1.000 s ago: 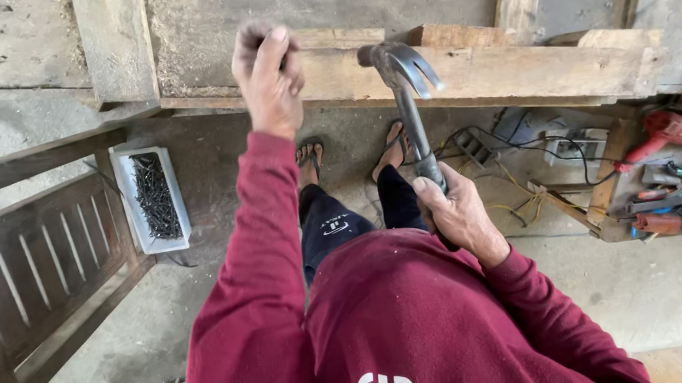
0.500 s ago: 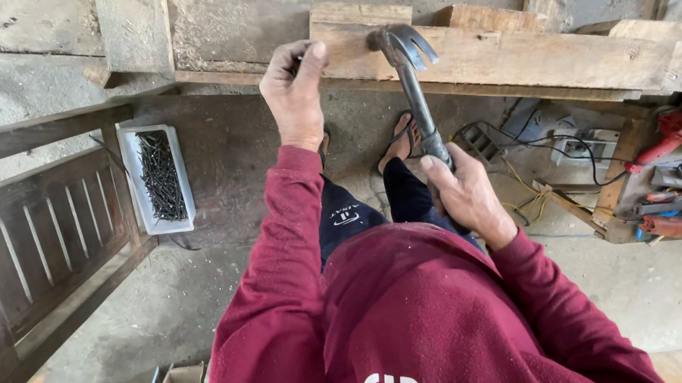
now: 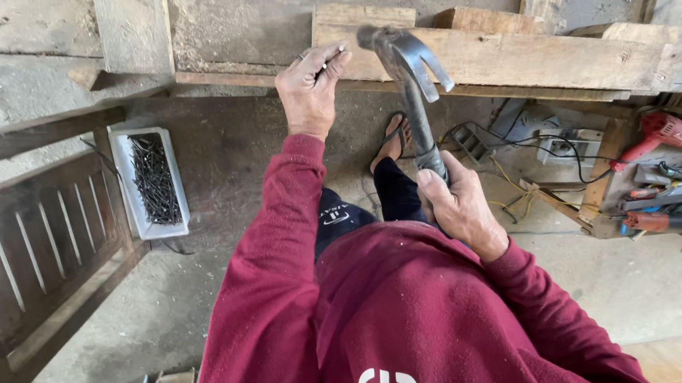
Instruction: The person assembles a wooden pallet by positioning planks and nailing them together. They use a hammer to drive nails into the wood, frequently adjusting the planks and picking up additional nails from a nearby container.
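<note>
So the left hand (image 3: 310,92) is pinching a nail (image 3: 332,58) against the wooden plank (image 3: 522,52), while the right hand (image 3: 461,208) is wrapped tight around the claw hammer (image 3: 405,68), head right by the nail. Looks like early days to me: nail's barely started, driving's all left.

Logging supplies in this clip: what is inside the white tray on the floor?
The white tray holds a heap of dark nails, piled toward its right side. The tray's bottom under the heap is covered.
</note>
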